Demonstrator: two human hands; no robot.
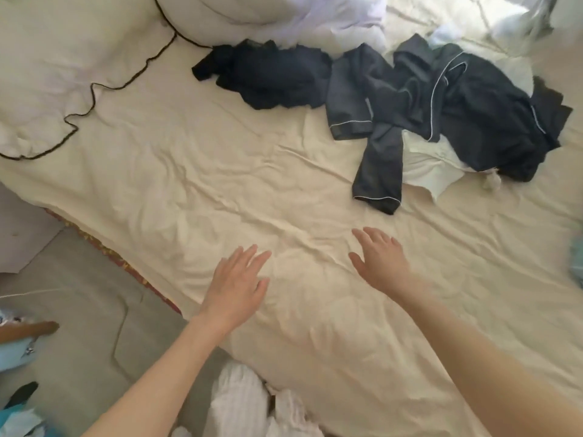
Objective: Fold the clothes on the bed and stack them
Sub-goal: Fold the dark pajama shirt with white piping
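Note:
A heap of unfolded clothes lies at the far side of the bed [195,190]. It holds a crumpled black garment [271,78], a dark grey pyjama piece with white piping [441,108] and a white garment [432,168] partly under it. My left hand [238,283] and my right hand [380,260] are spread flat, fingers straight, low over the wrinkled cream sheet near the front edge. Both hold nothing. They are well short of the heap.
A white pillow with dark wavy trim [47,77] and bunched white bedding [277,17] lie at the head of the bed. Grey floor [79,294] is on the left. Light blue items [15,351] sit at the far left, another at the right edge [577,263].

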